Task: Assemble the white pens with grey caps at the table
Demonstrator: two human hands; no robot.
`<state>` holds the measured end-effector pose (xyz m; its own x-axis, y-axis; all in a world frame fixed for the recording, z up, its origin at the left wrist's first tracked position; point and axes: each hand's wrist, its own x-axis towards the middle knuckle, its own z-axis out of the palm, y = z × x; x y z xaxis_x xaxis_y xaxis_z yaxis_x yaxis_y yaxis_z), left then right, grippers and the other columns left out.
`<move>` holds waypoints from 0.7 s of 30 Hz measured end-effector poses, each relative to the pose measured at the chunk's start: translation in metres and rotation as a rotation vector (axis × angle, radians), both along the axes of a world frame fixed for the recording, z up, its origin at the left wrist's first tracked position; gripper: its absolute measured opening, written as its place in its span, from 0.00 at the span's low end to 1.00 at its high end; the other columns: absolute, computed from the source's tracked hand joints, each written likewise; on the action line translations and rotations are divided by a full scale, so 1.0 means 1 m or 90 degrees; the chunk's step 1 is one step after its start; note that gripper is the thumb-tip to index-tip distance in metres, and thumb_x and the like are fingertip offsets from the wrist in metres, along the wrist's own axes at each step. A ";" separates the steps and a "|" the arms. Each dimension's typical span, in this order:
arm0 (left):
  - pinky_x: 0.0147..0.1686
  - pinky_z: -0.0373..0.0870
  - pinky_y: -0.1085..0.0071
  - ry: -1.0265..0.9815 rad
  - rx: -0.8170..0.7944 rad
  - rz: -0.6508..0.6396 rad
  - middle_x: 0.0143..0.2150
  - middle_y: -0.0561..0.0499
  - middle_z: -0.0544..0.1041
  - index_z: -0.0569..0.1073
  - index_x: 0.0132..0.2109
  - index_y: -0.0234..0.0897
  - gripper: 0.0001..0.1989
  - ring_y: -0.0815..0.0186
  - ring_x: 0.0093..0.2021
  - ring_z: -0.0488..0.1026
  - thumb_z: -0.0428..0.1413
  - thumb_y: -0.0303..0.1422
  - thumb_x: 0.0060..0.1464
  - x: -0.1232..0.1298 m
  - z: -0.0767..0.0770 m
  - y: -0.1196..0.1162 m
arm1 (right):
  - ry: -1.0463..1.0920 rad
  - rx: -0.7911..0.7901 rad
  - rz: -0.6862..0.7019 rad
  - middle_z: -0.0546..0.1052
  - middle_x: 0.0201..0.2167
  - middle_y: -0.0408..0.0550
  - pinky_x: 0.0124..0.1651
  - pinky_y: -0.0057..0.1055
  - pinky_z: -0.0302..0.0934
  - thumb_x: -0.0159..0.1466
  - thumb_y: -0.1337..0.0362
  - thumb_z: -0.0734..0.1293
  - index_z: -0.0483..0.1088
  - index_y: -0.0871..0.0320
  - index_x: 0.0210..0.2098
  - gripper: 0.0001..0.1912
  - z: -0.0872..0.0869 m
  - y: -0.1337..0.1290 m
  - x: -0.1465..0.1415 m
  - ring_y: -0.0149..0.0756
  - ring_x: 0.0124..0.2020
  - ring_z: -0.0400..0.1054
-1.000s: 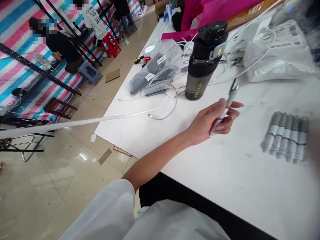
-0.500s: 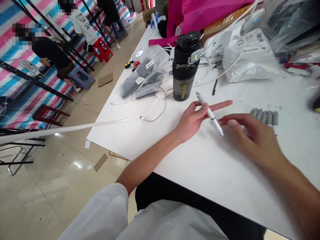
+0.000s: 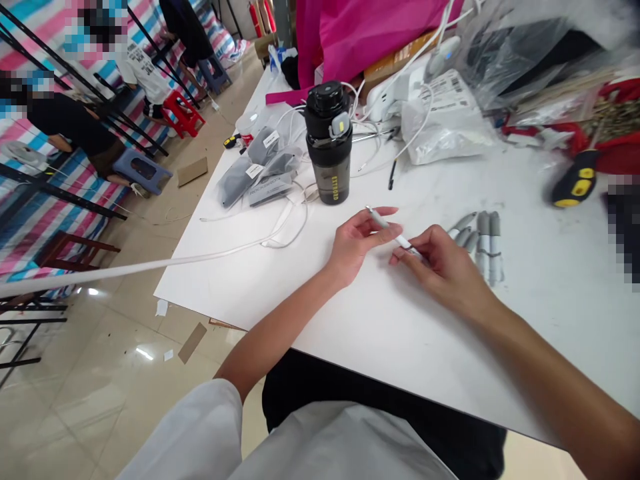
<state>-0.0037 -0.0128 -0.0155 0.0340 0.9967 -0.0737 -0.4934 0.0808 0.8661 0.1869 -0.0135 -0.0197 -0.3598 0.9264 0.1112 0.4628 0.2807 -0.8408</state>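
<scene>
A white and grey pen [image 3: 403,244] is held slantwise above the white table between both my hands. My left hand [image 3: 350,245] pinches its upper grey end between thumb and fingers. At the lower end, the fingers and thumb of my right hand [image 3: 445,268] close around the tip part, which they partly cover. Just beyond my right hand lie several grey-and-white pens [image 3: 489,245] side by side on the table, some of them half hidden behind the hand.
A black shaker bottle [image 3: 331,150] stands beyond my left hand. Bagged grey packages [image 3: 260,167] and a white cable [image 3: 215,249] lie to its left. At right rests a yellow-and-black screwdriver [image 3: 575,180]. Plastic bags [image 3: 445,123] crowd the back. Several people sit on stools at left.
My right hand has moved in and closed on the pen's lower end. My left index finger, stretched out before, now lies nearer the pen. The view has shifted to the right.
</scene>
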 end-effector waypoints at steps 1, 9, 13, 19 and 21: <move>0.60 0.71 0.59 0.019 0.003 0.023 0.41 0.52 0.82 0.83 0.44 0.40 0.15 0.63 0.47 0.79 0.76 0.36 0.52 -0.001 -0.001 0.002 | -0.006 -0.002 0.002 0.82 0.29 0.43 0.26 0.34 0.58 0.73 0.42 0.68 0.65 0.50 0.40 0.20 0.002 0.000 0.000 0.35 0.22 0.64; 0.55 0.72 0.64 0.025 -0.052 0.091 0.44 0.48 0.86 0.81 0.46 0.40 0.16 0.58 0.56 0.83 0.72 0.44 0.58 -0.017 0.002 0.013 | -0.095 0.105 -0.006 0.68 0.20 0.39 0.29 0.35 0.58 0.78 0.43 0.60 0.77 0.50 0.58 0.24 0.018 0.003 0.007 0.35 0.19 0.61; 0.54 0.72 0.64 0.030 -0.044 0.070 0.46 0.47 0.87 0.82 0.46 0.40 0.17 0.57 0.56 0.84 0.73 0.45 0.57 -0.017 0.002 0.012 | -0.126 0.120 -0.004 0.75 0.28 0.44 0.32 0.36 0.62 0.78 0.47 0.62 0.76 0.52 0.56 0.20 0.014 0.006 0.011 0.37 0.23 0.67; 0.59 0.72 0.62 0.028 -0.048 -0.014 0.52 0.44 0.88 0.84 0.48 0.40 0.20 0.54 0.62 0.82 0.73 0.48 0.56 -0.011 0.001 0.007 | -0.123 0.182 -0.014 0.79 0.30 0.46 0.32 0.37 0.61 0.77 0.46 0.61 0.77 0.51 0.49 0.19 0.010 0.007 0.012 0.39 0.24 0.68; 0.63 0.71 0.61 0.002 -0.045 -0.009 0.56 0.43 0.87 0.84 0.50 0.40 0.20 0.53 0.66 0.80 0.72 0.48 0.59 -0.013 0.002 0.008 | -0.122 0.196 -0.032 0.78 0.29 0.46 0.32 0.38 0.61 0.77 0.45 0.60 0.77 0.50 0.47 0.20 0.012 0.007 0.013 0.40 0.24 0.68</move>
